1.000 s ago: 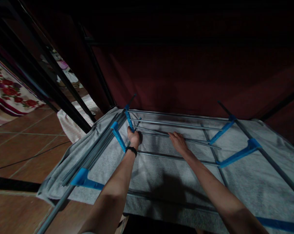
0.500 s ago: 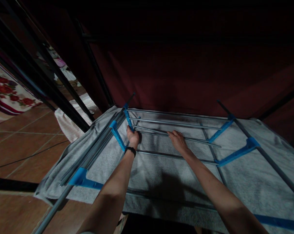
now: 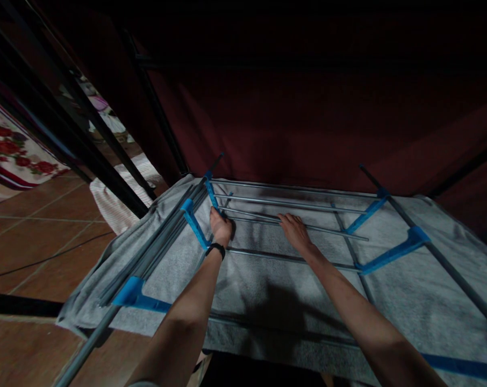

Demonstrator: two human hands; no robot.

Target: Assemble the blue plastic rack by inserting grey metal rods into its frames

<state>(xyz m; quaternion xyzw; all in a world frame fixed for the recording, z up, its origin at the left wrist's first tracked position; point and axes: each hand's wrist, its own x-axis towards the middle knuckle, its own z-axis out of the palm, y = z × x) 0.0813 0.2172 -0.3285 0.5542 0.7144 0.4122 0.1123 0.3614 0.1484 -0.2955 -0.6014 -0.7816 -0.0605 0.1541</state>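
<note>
A rack frame of grey metal tubes and blue plastic brackets lies on a grey blanket (image 3: 267, 285). My left hand (image 3: 221, 224), with a black band at the wrist, is closed around the lower end of the back left bracket (image 3: 212, 193), at the left end of a thin metal tube (image 3: 332, 231). My right hand (image 3: 295, 231) pinches that tube near its middle, palm down. The tube's right end sticks out free, just in front of the back right bracket (image 3: 366, 214). Both hands' fingertips are partly hidden.
Several loose tubes (image 3: 155, 244) lie bundled along the frame's left side. A front left bracket (image 3: 133, 293) and a right bracket (image 3: 400, 250) jut inward. Dark bed posts (image 3: 102, 156) stand at left, and a dark red cloth (image 3: 292, 134) hangs behind.
The thin tube's right end has risen slightly and shifted a little right. My right hand has moved marginally with it; my left hand stays at the bracket.
</note>
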